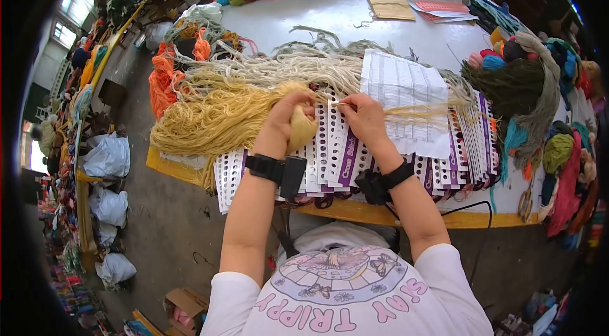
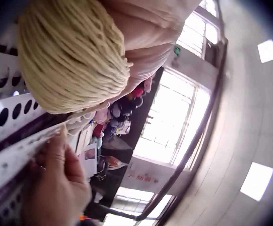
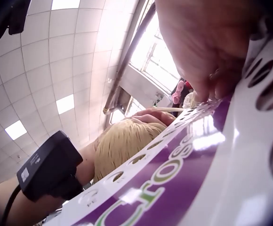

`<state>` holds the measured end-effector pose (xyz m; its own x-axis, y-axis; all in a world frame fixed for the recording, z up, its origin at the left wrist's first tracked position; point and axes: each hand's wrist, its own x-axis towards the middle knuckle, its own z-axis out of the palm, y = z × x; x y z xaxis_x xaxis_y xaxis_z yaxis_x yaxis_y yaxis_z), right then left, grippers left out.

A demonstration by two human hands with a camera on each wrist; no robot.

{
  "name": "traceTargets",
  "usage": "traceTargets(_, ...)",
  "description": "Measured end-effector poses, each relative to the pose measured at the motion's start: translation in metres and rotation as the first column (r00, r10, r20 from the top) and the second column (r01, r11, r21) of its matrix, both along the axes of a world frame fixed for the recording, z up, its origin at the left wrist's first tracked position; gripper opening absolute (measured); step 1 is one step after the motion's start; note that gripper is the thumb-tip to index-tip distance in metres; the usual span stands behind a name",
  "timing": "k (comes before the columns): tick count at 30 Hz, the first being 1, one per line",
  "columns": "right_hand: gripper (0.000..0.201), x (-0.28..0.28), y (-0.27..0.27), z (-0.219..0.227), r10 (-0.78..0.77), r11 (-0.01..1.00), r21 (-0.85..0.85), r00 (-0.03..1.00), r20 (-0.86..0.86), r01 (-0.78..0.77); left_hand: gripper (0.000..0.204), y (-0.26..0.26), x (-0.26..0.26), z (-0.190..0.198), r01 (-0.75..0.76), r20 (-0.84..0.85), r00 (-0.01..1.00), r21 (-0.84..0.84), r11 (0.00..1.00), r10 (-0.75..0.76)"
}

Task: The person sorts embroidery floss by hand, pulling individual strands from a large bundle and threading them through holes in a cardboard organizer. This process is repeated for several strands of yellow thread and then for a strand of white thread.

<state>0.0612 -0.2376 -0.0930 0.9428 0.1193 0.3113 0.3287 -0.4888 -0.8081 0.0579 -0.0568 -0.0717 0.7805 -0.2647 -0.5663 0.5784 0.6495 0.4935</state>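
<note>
My left hand (image 1: 283, 117) grips a folded bundle of pale yellow thread (image 1: 302, 128), its loop bulging below the fingers. The rest of the yellow hank (image 1: 216, 114) spreads leftward over the table. With thumb and fingertips, my right hand (image 1: 368, 122) pinches a yellow strand at the top end of a white punched card (image 1: 334, 139). In the left wrist view the right hand's fingertips (image 2: 59, 141) meet right at the card's end. A purple printed band (image 3: 174, 174) and a row of holes run along the card in the right wrist view.
More punched cards (image 1: 453, 158) lie in an overlapping row along the table's yellow front edge (image 1: 355, 212). A printed sheet (image 1: 406, 92) lies partly over them, yellow strands across it. Cream hanks (image 1: 273, 73), orange thread (image 1: 166, 79) and a dark green hank (image 1: 510, 85) surround the work.
</note>
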Motion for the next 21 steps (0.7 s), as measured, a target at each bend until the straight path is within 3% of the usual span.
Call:
traceTargets(2,0.02,0.001,0.002,0.003,-0.003,0.996,-0.088,1.0,0.02,0.005,0.015,0.016,0.003,-0.003,0.094,0.07,0.995,-0.395,0.914,-0.072)
traceTargets(3,0.023,-0.001,0.003,0.01,-0.01,0.997,-0.078,0.998,-0.061,0.006,0.012,0.007,-0.002,0.013,0.073,0.094,0.994,-0.269,0.96,-0.05)
traceTargets(5,0.029,-0.005,0.004,0.026,-0.024,0.998,-0.06,0.974,-0.224,0.011,0.013,-0.015,-0.013,0.018,0.153,0.181,0.965,0.206,0.966,-0.191)
traceTargets(6,0.031,-0.004,0.004,0.026,-0.021,1.0,0.01,0.969,-0.246,0.024,0.013,-0.023,-0.015,0.019,0.167,0.195,0.942,0.434,0.885,-0.273)
traceTargets(7,0.033,-0.004,0.004,0.024,-0.017,0.996,0.079,0.963,-0.27,0.04,0.019,-0.026,-0.011,0.012,0.255,0.254,0.812,0.655,0.711,-0.525)
traceTargets(8,0.034,-0.004,0.003,0.02,-0.013,0.988,0.146,0.955,-0.295,0.059,0.019,-0.025,-0.008,0.003,0.199,0.245,0.817,0.73,0.654,-0.521)
traceTargets(10,0.033,-0.005,0.006,0.012,-0.077,0.997,-0.002,0.97,-0.229,0.078,0.02,-0.023,-0.004,0.001,0.084,0.228,0.828,0.853,0.515,-0.513)
traceTargets(11,0.032,-0.005,0.008,0.009,-0.104,0.993,-0.074,0.976,-0.191,0.091,0.018,-0.007,-0.002,0.005,0.156,0.075,0.946,0.749,0.644,-0.316)
traceTargets(12,0.031,-0.006,0.008,0.008,-0.107,0.993,-0.078,0.975,-0.196,0.093,0.019,0.01,-0.002,0.017,-0.001,0.118,0.99,0.533,0.846,-0.073)
traceTargets(13,0.029,-0.006,0.009,0.007,-0.109,0.992,-0.08,0.974,-0.199,0.095,0.021,0.033,0.002,0.039,-0.188,0.317,0.949,0.574,0.797,-0.004)
traceTargets(14,0.028,-0.006,0.009,0.006,-0.109,0.992,-0.081,0.973,-0.202,0.095,0.019,0.084,0.013,0.032,-0.088,0.142,0.989,0.372,0.924,0.037)
traceTargets(15,0.026,-0.006,0.01,0.005,-0.107,0.991,-0.106,0.974,-0.202,0.086,0.013,0.108,0.006,0.047,-0.34,0.267,0.934,0.475,0.812,0.235)
traceTargets(16,0.025,-0.006,0.009,0.005,-0.106,0.988,-0.131,0.974,-0.202,0.081,0.011,0.175,0.022,0.031,-0.22,0.118,0.973,0.206,0.954,0.199)
traceTargets(17,0.023,-0.006,0.008,0.004,-0.108,0.985,-0.156,0.974,-0.201,0.077,0.013,0.186,0.011,0.051,-0.361,0.089,0.931,0.35,0.864,0.353)
traceTargets(19,0.022,-0.006,0.008,0.003,-0.105,0.989,-0.129,0.971,-0.214,0.079,0.018,0.203,-0.003,0.064,-0.416,0.109,0.905,0.429,0.802,0.412)
traceTargets(20,0.021,-0.005,0.008,0.004,-0.104,0.99,-0.115,0.97,-0.219,0.08,0.021,0.21,-0.007,0.069,-0.442,0.123,0.89,0.466,0.766,0.439)
traceTargets(21,0.02,-0.003,0.006,0.005,-0.081,0.993,-0.1,0.972,-0.22,0.06,0.024,0.204,-0.008,0.075,-0.393,0.197,0.919,0.496,0.774,0.341)
